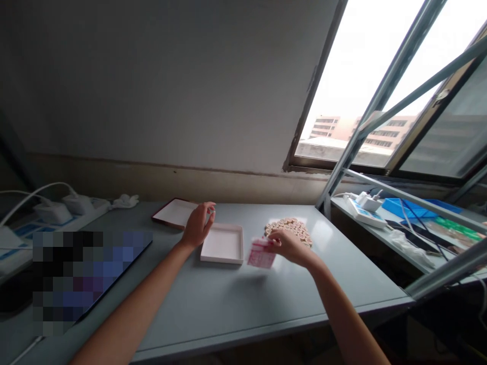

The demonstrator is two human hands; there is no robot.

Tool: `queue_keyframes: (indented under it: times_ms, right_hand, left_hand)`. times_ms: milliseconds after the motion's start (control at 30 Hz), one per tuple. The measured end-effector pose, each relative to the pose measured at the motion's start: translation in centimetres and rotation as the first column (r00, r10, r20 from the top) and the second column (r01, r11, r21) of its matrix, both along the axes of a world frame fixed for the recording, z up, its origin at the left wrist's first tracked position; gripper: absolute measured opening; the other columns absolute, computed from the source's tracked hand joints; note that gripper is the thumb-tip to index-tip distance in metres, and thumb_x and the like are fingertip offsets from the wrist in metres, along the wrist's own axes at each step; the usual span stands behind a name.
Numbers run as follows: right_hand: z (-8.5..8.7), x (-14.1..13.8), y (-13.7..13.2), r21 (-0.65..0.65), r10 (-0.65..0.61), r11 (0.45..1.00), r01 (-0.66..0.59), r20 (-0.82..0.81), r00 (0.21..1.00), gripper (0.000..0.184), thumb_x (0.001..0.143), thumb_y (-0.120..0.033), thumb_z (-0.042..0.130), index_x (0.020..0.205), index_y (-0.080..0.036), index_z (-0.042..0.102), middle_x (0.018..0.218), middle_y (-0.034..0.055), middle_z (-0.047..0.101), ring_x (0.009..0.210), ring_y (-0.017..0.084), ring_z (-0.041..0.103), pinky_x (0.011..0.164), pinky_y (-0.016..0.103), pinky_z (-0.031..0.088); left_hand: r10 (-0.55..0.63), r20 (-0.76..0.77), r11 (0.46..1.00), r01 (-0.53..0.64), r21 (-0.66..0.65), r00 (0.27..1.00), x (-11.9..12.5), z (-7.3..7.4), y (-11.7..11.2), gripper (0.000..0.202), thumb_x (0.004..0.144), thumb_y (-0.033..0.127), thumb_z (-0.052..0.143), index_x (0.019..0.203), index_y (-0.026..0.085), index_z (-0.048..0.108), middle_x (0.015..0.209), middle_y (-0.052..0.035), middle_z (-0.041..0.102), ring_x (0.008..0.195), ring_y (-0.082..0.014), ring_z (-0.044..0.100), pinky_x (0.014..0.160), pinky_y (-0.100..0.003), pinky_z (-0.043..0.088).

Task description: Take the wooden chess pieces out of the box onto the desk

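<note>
My right hand [287, 246] pinches a thin pink-and-white printed sheet [262, 255] by its upper right corner, just above the table. The sheet is slightly blurred, so its print cannot be read. Behind that hand, many small round wooden pieces [291, 225] with dark marks lie close together, partly covered by it. My left hand [199, 223] hovers at the left edge of a shallow white box [222, 246], fingers curved and apart, with nothing visible between them. To its left, a white-lined box lid [173, 213] with a dark red rim lies with its inside up, partly hidden.
The grey table [228, 309] meets the wall at the back. A blurred-out screen device [95, 274] lies at left, near a power strip [81, 218] with plugs and white cables. Metal shelf bars [353, 147] rise at right, before a side shelf with a blue tray [411, 208].
</note>
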State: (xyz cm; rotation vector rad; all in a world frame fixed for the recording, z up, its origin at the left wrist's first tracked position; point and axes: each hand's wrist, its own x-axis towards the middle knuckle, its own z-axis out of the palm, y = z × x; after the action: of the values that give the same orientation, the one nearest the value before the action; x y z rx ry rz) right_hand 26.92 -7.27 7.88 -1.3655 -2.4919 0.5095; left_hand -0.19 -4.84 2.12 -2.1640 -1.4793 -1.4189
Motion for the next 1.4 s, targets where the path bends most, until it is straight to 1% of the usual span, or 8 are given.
queue_keyframes:
  times_ms: [133,267,400,533,800,1000,1233,1400]
  right_hand:
    - [0.5,-3.6,3.2,-0.002,0.099,0.995,-0.104,-0.291,0.952,0.024,0.077,-0.036,0.051,0.07,-0.014,0.054,0.068,-0.0002,0.051,0.058,0.009,0.043,0.051,0.02,0.03]
    - [-1.5,-7.8,5.5,-0.105,0.199,0.97,-0.22,-0.178,0.964,0.016,0.072,-0.027,0.057,0.066,-0.013,0.055,0.057,-0.0027,0.049,0.055,0.008,0.038,0.05,0.019,0.027]
    - [-4.1,-9.9,5.4,-0.03,0.198,0.979,-0.202,-0.086,0.976,0.009,0.071,-0.018,0.055,0.076,-0.014,0.061,0.066,0.0011,0.06,0.059,0.011,0.045,0.053,0.02,0.029]
    - [-5.2,-10.0,4.7,0.047,0.123,0.992,-0.121,-0.045,0.991,0.017,0.074,-0.019,0.05,0.085,-0.017,0.063,0.072,0.0046,0.064,0.063,0.014,0.051,0.053,0.021,0.029]
    - [-5.2,-9.7,4.8,-0.037,0.003,0.999,-0.012,-0.236,0.972,0.023,0.072,-0.021,0.054,0.093,-0.016,0.056,0.079,0.0047,0.063,0.068,0.015,0.054,0.058,0.022,0.037]
    - [-5.1,-9.5,4.1,-0.163,0.079,0.979,-0.121,-0.244,0.967,0.037,0.07,-0.018,0.054,0.106,-0.018,0.046,0.092,0.0052,0.061,0.077,0.016,0.055,0.064,0.023,0.039]
    - [-4.5,-9.7,2.8,0.015,0.07,0.997,-0.071,0.06,0.996,0.042,0.071,-0.014,0.053,0.112,-0.018,0.043,0.098,0.009,0.061,0.087,0.023,0.055,0.071,0.03,0.035]
    - [-5.1,-9.8,2.9,-0.002,0.143,0.99,-0.144,-0.072,0.987,0.043,0.075,-0.012,0.046,0.116,-0.023,0.038,0.1,0.005,0.06,0.085,0.018,0.055,0.073,0.027,0.035]
  left_hand:
    - [-0.067,-0.055,0.988,0.059,-0.14,0.996,0.6,0.5,-0.2,0.029,0.087,0.033,0.028,0.077,0.018,0.051,0.077,-0.0032,0.056,0.077,-0.0168,0.051,0.075,-0.03,0.04]
    - [-0.144,-0.055,0.942,0.119,-0.315,0.988,0.5,0.8,-0.1,0.042,0.088,0.038,0.026,0.062,0.018,0.052,0.066,-0.0017,0.056,0.071,-0.016,0.051,0.068,-0.028,0.039]
    - [-0.184,-0.066,0.896,0.14,-0.42,0.981,0.1,0.7,0.0,0.039,0.083,0.047,0.036,0.068,0.017,0.058,0.07,-0.0017,0.055,0.071,-0.0157,0.051,0.066,-0.027,0.039]
    - [-0.199,-0.12,0.908,0.137,-0.395,0.973,-0.3,0.2,0.3,0.03,0.065,0.047,0.062,0.075,0.018,0.059,0.085,-0.0026,0.05,0.082,-0.0171,0.05,0.073,-0.027,0.041]
    - [-0.182,-0.1,0.918,0.132,-0.374,0.978,-1.1,-0.2,0.7,0.029,0.061,0.042,0.068,0.076,0.019,0.059,0.091,-0.0032,0.051,0.088,-0.0177,0.051,0.08,-0.028,0.04]
    - [-0.204,-0.103,0.881,0.137,-0.452,0.974,-1.0,-0.7,0.8,0.033,0.063,0.04,0.066,0.089,0.021,0.059,0.089,-0.0004,0.061,0.082,-0.017,0.055,0.073,-0.026,0.039]
    - [-0.139,-0.189,0.89,0.039,-0.454,0.972,-0.7,-0.4,0.6,0.032,0.061,0.043,0.067,0.084,0.023,0.058,0.087,0.0001,0.062,0.086,-0.0199,0.054,0.079,-0.03,0.034]
    - [-0.147,-0.16,0.904,0.067,-0.423,0.976,-0.7,-0.5,0.6,0.044,0.06,0.041,0.067,0.099,0.026,0.052,0.09,0.0023,0.062,0.091,-0.02,0.051,0.088,-0.033,0.029]
